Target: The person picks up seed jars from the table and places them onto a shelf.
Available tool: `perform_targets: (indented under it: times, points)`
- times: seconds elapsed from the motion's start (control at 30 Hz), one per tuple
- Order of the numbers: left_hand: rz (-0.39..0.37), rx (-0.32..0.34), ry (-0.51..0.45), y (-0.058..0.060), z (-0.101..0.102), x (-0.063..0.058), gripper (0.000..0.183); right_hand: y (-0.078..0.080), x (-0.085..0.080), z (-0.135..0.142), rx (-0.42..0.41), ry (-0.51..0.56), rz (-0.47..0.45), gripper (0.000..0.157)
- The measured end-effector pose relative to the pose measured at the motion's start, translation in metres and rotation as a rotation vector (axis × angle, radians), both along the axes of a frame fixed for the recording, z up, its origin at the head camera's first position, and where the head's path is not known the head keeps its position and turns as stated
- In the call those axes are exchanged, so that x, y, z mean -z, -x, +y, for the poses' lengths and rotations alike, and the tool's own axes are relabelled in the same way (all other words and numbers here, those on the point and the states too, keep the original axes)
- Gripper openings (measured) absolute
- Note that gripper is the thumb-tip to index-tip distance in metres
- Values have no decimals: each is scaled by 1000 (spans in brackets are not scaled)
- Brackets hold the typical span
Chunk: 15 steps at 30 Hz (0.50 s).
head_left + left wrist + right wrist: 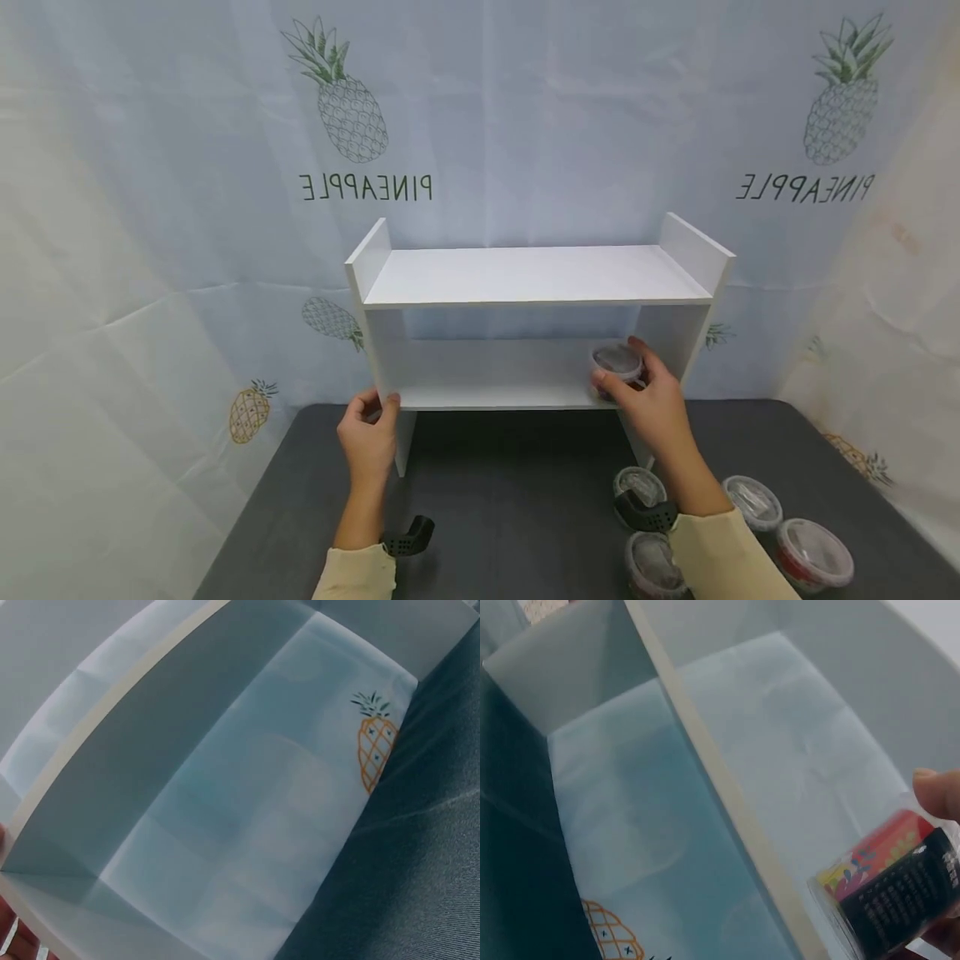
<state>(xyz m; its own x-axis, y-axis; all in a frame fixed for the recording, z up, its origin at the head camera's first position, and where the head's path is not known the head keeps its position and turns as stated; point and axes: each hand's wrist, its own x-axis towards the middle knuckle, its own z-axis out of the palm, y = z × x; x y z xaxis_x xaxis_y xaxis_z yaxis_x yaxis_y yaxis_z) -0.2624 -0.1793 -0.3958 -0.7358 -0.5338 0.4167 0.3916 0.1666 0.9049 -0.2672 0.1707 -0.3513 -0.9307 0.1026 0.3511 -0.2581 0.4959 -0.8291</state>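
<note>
A white two-tier shelf [517, 277] stands on the dark table. My left hand [371, 433] grips its left side panel at the lower board's height, thumb in front and fingers round the outer side. At the right end of the lower board [495, 375], my right hand [654, 404] holds a small round plastic tub with a clear lid [617, 360] between thumb and fingers. The right wrist view shows the tub's red and black printed label [896, 889], close over the board's front edge.
Two similar tubs stand near my right forearm, one tub [640, 483] behind another tub [654, 565]. Farther right are a tub [752, 502] and a red-filled tub [814, 553]. A pale pineapple-print curtain [525, 108] hangs behind the dark table [510, 517].
</note>
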Motion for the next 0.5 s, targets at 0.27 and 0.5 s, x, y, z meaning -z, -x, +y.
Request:
perform_targets:
  times: [0.27,0.5]
  points:
    - [-13,-11,-1,-1,2,2,21,21,0,8,23,25,-104,89]
    - [-16,-13,-2,-1,2,1,20,38,-5,15,102,9,-81,89]
